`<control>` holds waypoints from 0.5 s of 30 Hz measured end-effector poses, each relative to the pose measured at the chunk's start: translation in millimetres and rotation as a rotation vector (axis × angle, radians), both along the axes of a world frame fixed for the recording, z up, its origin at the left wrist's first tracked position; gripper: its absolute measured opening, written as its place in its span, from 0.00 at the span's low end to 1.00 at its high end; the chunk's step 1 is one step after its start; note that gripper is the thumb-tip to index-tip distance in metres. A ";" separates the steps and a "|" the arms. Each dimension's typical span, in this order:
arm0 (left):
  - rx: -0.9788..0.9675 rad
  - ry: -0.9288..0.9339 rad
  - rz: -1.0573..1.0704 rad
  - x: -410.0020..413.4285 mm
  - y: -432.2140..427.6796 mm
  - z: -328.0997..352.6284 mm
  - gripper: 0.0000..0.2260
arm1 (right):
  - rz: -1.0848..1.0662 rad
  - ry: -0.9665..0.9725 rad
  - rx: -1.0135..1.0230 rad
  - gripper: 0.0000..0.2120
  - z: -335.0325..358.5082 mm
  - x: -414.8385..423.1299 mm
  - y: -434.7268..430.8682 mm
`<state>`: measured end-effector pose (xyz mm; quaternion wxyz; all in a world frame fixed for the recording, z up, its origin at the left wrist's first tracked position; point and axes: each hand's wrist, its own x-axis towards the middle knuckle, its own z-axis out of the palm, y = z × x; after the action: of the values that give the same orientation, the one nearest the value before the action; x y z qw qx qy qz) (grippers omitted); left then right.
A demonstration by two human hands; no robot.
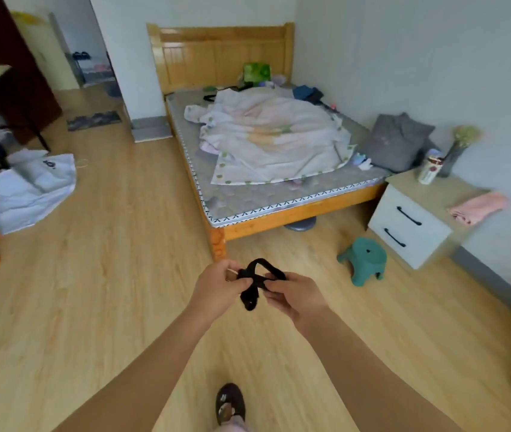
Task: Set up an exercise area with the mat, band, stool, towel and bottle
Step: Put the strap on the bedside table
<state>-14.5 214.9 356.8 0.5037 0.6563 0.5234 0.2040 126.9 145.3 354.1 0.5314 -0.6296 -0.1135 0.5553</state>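
Black fabric band point(256, 279): arched between 2 hands, tail hanging between them.
Left hand point(216, 288): fingertips pinch its left end.
Right hand point(297, 297): fingertips pinch its right end.

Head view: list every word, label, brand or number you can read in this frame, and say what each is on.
No text is legible in this frame.
White bag: a dark mark, too blurred to read.
Green box on the bed: printed pattern, no readable lettering.
Bottle on the nightstand: printed decoration, too small to read.
Grey pillow: faint marking, unreadable.
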 end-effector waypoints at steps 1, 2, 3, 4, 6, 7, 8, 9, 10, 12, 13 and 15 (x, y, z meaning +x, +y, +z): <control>0.006 0.006 -0.033 19.6 5.8 -1.1 0.06 | -0.032 -0.012 -0.017 0.07 0.5 18.6 1.3; 0.016 0.007 -0.076 48.8 16.5 -2.8 0.05 | -0.070 -0.030 -0.029 0.06 0.3 46.0 6.6; 0.026 0.016 -0.099 67.3 23.8 -3.9 0.05 | -0.089 -0.051 -0.046 0.06 0.9 62.5 11.6; 0.032 0.021 -0.119 89.7 34.2 -4.0 0.05 | -0.109 -0.080 -0.059 0.06 2.4 81.4 19.8; 0.027 0.018 -0.171 144.9 60.8 -9.2 0.06 | -0.179 -0.141 -0.080 0.07 2.7 127.2 42.0; 0.015 0.017 -0.188 169.1 73.9 -10.2 0.06 | -0.212 -0.159 -0.088 0.07 3.7 147.2 54.0; -0.008 0.007 -0.202 192.5 87.4 -10.9 0.05 | -0.244 -0.167 -0.100 0.07 5.0 166.9 65.9; -0.045 -0.031 -0.225 223.3 105.7 -13.0 0.05 | -0.286 -0.157 -0.106 0.07 5.1 193.0 80.5; -0.082 -0.060 -0.251 252.4 123.1 -14.6 0.05 | -0.328 -0.135 -0.113 0.07 5.3 217.6 94.4; -0.141 -0.080 -0.314 301.3 155.1 -13.8 0.06 | -0.410 -0.073 -0.127 0.06 6.9 261.4 118.5; -0.161 -0.086 -0.350 323.7 169.8 -14.3 0.07 | -0.453 -0.055 -0.145 0.05 7.5 282.3 129.0; -0.178 -0.095 -0.445 370.6 198.2 -19.4 0.11 | -0.537 -0.049 -0.167 0.06 8.7 328.9 148.9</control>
<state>356.1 413.1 337.4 0.6162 0.6980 0.3576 0.0720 455.8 294.2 362.8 0.6029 -0.6919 0.0906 0.3867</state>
